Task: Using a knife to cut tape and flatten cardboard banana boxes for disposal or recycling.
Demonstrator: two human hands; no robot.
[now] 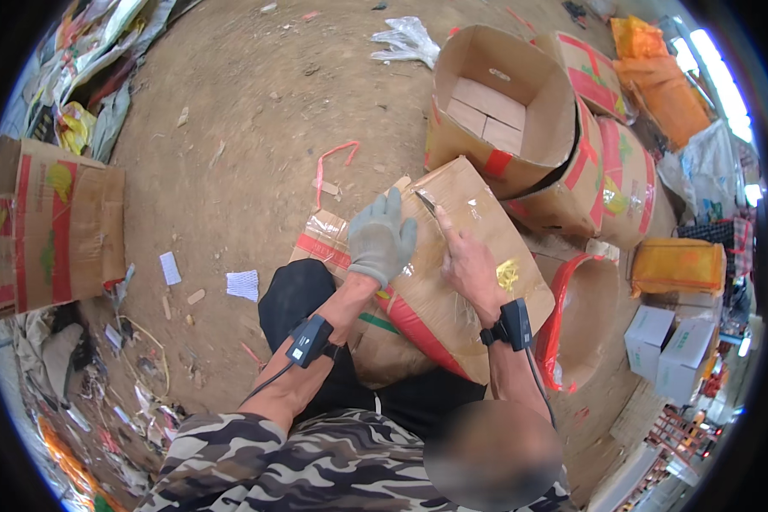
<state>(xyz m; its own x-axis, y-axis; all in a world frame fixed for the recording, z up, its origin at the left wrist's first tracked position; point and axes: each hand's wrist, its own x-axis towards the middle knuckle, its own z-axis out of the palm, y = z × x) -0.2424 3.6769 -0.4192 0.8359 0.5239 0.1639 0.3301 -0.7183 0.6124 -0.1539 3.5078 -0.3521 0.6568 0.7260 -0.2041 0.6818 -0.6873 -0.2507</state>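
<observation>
Across my knees lies a cardboard carton [486,224], its broad face up, with red printed bands and clear tape. My left hand [381,240], in a grey glove, rests flat on the carton's left edge, thumb apart from the fingers. A knife [426,202] is held in my bare right hand [470,265]. Its dark blade points to the carton's far left corner, and my index finger lies along it. The handle is hidden in my palm. Yellow strands [507,274] stick to the carton face beside my right wrist.
An open-topped carton [518,121] stands at the far right, among other taped cartons [624,173]. Nearer is a carton with a red-taped rim [553,320]. Another carton [70,224] stands at left. Foam net sleeves [242,285] and red strapping [320,168] lie on the dirt floor [230,128].
</observation>
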